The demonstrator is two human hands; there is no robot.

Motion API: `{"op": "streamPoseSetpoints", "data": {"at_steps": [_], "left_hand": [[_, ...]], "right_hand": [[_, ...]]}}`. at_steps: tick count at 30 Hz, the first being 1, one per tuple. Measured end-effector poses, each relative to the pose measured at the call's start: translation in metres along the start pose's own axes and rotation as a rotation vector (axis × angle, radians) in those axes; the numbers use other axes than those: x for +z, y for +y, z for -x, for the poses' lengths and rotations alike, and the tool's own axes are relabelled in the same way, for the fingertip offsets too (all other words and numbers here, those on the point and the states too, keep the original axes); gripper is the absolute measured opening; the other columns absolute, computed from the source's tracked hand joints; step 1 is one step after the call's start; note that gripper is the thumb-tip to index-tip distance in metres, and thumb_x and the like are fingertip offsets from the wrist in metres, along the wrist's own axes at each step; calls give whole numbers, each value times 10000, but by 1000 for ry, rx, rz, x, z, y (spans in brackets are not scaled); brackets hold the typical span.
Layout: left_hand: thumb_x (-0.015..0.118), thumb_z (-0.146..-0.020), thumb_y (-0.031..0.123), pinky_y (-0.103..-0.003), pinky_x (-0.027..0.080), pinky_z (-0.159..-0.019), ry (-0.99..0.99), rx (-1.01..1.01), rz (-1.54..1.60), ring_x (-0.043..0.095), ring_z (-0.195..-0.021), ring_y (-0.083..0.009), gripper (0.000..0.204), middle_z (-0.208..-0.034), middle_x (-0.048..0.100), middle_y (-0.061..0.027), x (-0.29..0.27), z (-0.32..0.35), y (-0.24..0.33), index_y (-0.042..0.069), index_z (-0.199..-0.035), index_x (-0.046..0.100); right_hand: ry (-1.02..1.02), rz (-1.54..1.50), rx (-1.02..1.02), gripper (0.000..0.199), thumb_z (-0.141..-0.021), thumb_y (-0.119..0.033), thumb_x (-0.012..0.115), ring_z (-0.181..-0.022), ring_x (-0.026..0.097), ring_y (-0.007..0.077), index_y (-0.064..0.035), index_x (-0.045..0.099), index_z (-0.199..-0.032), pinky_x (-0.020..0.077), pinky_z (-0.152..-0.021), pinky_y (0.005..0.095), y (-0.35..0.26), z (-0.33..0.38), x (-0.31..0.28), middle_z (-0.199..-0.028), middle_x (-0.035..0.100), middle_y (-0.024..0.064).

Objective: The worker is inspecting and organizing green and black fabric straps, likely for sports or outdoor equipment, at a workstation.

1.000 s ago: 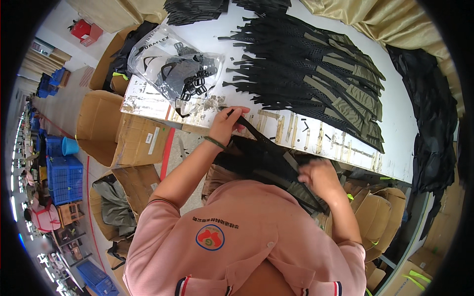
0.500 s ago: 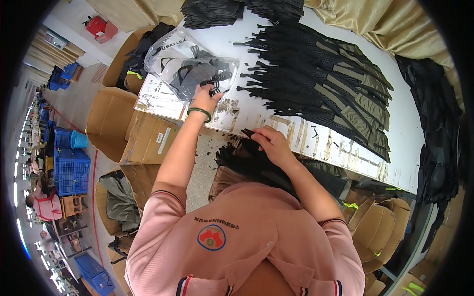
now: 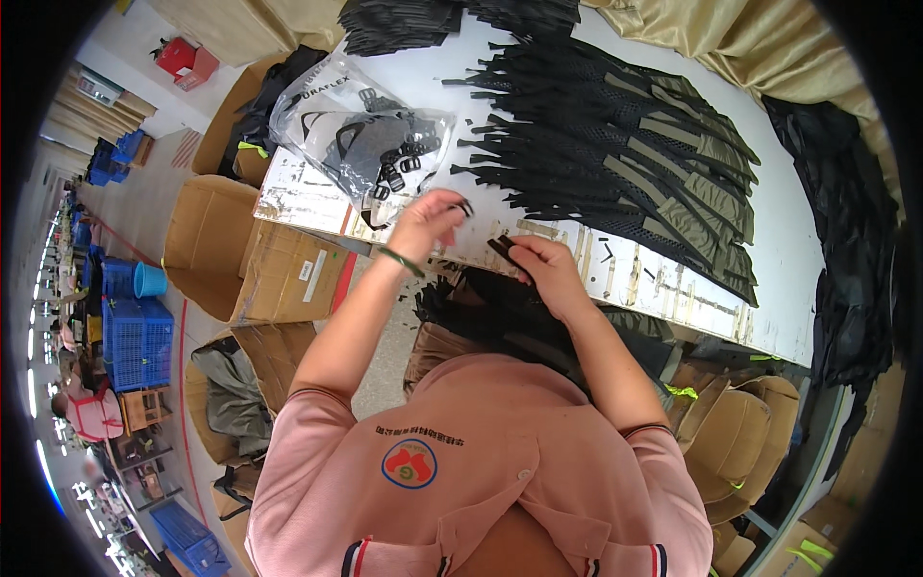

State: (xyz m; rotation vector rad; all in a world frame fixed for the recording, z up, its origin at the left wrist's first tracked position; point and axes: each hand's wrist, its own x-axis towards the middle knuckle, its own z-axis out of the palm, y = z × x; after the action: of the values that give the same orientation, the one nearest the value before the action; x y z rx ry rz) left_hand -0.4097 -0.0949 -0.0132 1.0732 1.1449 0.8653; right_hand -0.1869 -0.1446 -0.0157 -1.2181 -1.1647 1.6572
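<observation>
Between the fingertips of my left hand [image 3: 430, 225] is a small black plastic buckle [image 3: 465, 208], raised over the table's near edge; a green bangle circles that wrist. To its right, my right hand [image 3: 546, 267] pinches the end of a black webbing strap [image 3: 501, 247]. Beyond my left hand lies a clear plastic bag [image 3: 317, 125], with several black buckles [image 3: 395, 177] in and around its mouth. Black and olive fabric pieces [image 3: 663, 183] are spread in overlapping rows across the table, their strap ends pointing left. Dark fabric [image 3: 500, 306] hangs over my lap below my right hand.
The white table [image 3: 784, 279] has tape strips and worn patches along its near edge. Stacked black pieces [image 3: 404, 24] sit at the far side. Cardboard boxes [image 3: 288, 274] stand left of the table, and more boxes [image 3: 735, 433] at the right. Blue crates [image 3: 139, 337] are farther left.
My left hand has come away from the buckles by the bag, moving right and nearer with a buckle in its fingers. My right hand, still gripping the strap, has shifted slightly.
</observation>
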Motion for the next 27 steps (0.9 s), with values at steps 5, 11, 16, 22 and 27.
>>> {"op": "streamPoseSetpoints", "data": {"at_steps": [5,11,16,22,27], "left_hand": [[571,-900,103,-250,436,-606,-322,-71,518,525,-671,-115,259,-835,558,-5,35,36,-5,58,-1154,567],[561,-907,105,-245,432,-654,-389,-125,641,521,-706,-116,271,-859,518,5,40,35,-11,59,-1173,540],[588,-889,120,-241,411,-656,-433,-123,650,507,-723,-113,230,-935,544,-14,42,32,-17,66,-1107,534],[582,-886,80,-237,444,-659,-432,-136,606,529,-715,-101,208,-909,563,-14,43,32,-12,48,-1090,560],[588,-881,75,-226,447,-650,-386,-121,548,535,-725,-96,190,-924,581,-20,45,33,-15,45,-1067,574]], "right_hand": [[-83,-167,2,164,-886,-131,596,-585,477,66,-6,648,-978,382,-531,194,-4,3,-11,-744,589,-6],[-175,-319,56,154,-886,-137,598,-575,466,69,-12,652,-956,367,-519,197,-4,10,-12,-738,583,7],[-169,-302,80,154,-873,-138,618,-574,462,62,-13,654,-955,363,-512,194,-9,14,-12,-734,582,3],[-232,-90,60,156,-863,-138,630,-590,471,54,-7,660,-942,372,-525,195,-14,15,-12,-718,577,-18],[-179,320,-308,108,-851,-90,629,-616,503,65,10,649,-889,406,-559,223,-20,20,-7,-735,574,-7]]}}
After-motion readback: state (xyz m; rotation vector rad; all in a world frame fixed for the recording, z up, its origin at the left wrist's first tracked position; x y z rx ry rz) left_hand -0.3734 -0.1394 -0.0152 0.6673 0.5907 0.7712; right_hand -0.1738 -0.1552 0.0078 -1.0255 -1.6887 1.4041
